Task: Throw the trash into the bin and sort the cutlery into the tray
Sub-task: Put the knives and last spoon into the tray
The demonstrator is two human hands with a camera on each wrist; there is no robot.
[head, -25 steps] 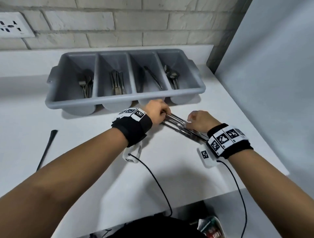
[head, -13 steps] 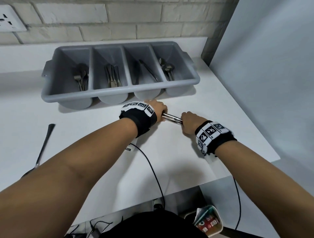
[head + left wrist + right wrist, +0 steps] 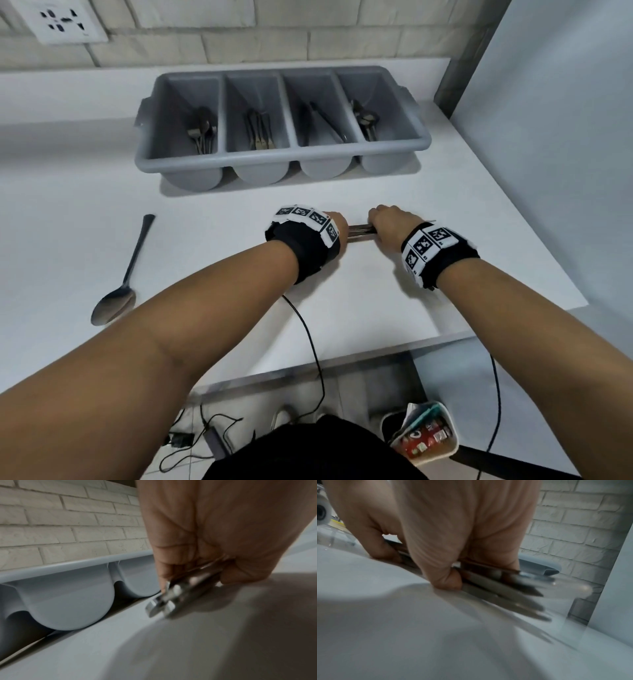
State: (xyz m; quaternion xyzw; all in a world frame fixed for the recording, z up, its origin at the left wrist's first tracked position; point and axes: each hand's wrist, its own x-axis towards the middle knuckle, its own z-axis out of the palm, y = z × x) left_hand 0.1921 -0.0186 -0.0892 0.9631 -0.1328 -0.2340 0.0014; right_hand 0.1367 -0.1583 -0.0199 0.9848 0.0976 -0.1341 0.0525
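Both hands hold one bundle of several steel knives [image 3: 359,233] lying flat on the white table [image 3: 342,301]. My left hand [image 3: 334,226] grips the handle ends [image 3: 164,601]. My right hand [image 3: 390,222] curls round the blade ends [image 3: 513,593], whose tips stick out past the fingers. The grey four-compartment cutlery tray [image 3: 284,157] stands beyond the hands by the brick wall; each compartment holds cutlery. A single steel spoon [image 3: 123,274] lies on the table at the left, bowl toward me. The white bin [image 3: 424,435] with wrappers inside stands on the floor below the table edge.
A grey partition [image 3: 548,137] rises along the table's right side. Black cables [image 3: 308,342] run from both wrists over the front edge to the floor. A wall socket [image 3: 61,20] is at the top left.
The knife bundle has turned from a diagonal to lie level across the table. Both hands have drawn closer together on it and shifted toward me, away from the tray.
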